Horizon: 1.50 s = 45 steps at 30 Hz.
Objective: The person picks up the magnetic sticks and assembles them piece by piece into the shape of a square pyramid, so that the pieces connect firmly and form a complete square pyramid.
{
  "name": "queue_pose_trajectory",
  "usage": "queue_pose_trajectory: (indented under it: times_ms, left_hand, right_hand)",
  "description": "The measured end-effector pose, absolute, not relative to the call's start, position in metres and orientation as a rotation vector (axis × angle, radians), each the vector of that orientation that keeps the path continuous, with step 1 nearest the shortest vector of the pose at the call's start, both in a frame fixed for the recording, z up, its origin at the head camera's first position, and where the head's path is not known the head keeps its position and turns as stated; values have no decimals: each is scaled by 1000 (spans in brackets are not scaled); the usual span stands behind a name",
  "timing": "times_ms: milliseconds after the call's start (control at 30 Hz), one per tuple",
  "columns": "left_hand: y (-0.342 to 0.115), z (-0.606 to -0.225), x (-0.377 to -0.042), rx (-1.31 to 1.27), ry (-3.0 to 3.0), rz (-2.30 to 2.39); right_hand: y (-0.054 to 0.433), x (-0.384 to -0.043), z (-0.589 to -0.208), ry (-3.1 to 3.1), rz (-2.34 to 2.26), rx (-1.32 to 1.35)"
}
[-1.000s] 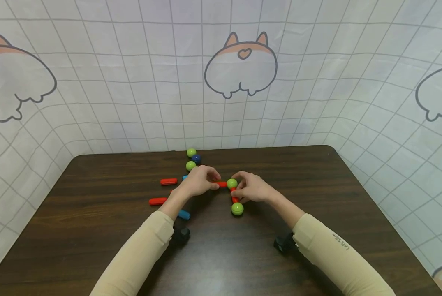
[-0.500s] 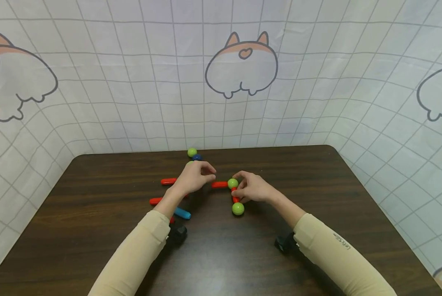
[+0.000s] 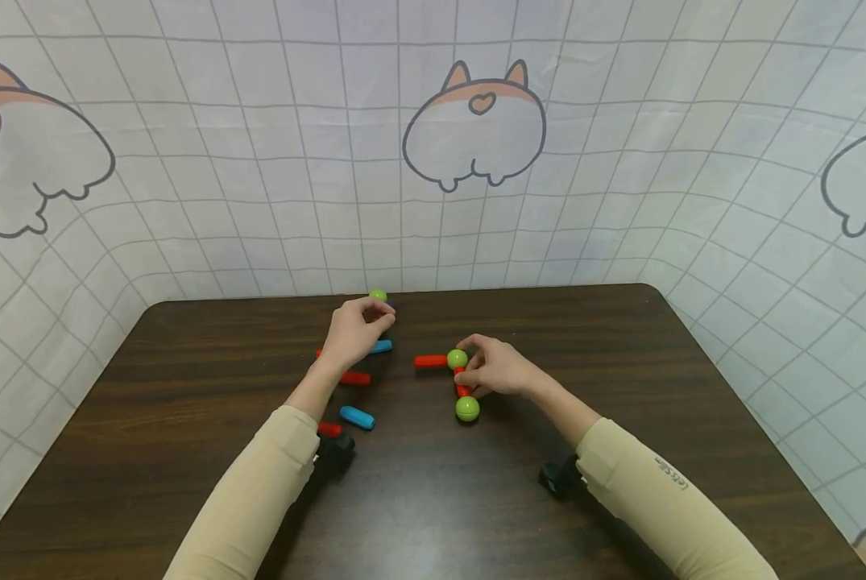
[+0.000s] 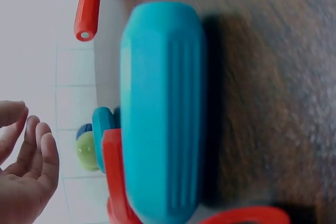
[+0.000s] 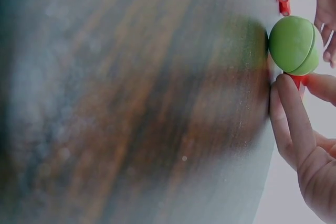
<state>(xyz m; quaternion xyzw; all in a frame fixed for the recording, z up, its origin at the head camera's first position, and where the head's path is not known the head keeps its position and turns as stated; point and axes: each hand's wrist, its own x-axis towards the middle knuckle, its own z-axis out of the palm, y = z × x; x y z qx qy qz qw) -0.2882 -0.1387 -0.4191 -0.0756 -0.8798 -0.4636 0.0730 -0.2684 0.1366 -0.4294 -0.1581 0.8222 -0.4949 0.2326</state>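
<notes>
My right hand (image 3: pixel 496 366) pinches a red stick (image 3: pixel 463 390) that joins a near green ball (image 3: pixel 467 409) to a far green ball (image 3: pixel 457 359). From the far ball a second red stick (image 3: pixel 431 362) points left, its end free. My left hand (image 3: pixel 355 332) is raised over the back of the table, close to a green ball (image 3: pixel 378 296) and a dark blue ball (image 3: pixel 391 305) that it partly covers. In the left wrist view, its fingers (image 4: pixel 49 156) bend loosely with nothing between them. Another green ball seen earlier there is hidden behind this hand.
Left of the joined pieces lie loose blue sticks (image 3: pixel 357 417) and red sticks (image 3: pixel 356 378), several partly under my left arm. The dark wooden table (image 3: pixel 585 322) ends at a white checked cloth (image 3: pixel 295 201) behind. A blue stick (image 4: pixel 164 114) looms large in the left wrist view.
My left hand has left the left-pointing red stick and moved left and back toward the balls. The right hand keeps its place on the stick between the green balls.
</notes>
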Motion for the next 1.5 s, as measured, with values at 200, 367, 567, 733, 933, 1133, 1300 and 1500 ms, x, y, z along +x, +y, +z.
queue_pose_trajectory:
  times_ms: [200, 367, 567, 733, 933, 1133, 1300, 1500]
  left_hand:
    - [-145, -421, -296, -29, -2620, -1466]
    - [-147, -420, -301, 120, -2635, -1426]
    - [-147, -424, -307, 244, -2696, -1437]
    - [-147, -429, -312, 270, -2745, -1439]
    - [-148, -436, -317, 293, -2775, -1428]
    - [-149, -438, -319, 296, -2780, -1441]
    - [-150, -438, -321, 267, -2796, -1411]
    - [-151, -438, -320, 257, -2799, -1441]
  right_hand:
    - [137, -271, -429, 2267, -1353, -441]
    - [136, -273, -429, 2267, -1353, -442]
    - [135, -274, -429, 2271, -1347, -438]
    - [135, -275, -430, 2272, -1343, -440]
    - [134, -276, -430, 2268, -1347, -425]
    - [133, -276, -431, 2265, -1354, -416]
    - [134, -276, -430, 2266, -1350, -427]
    - [134, -274, -428, 2259, -1354, -413]
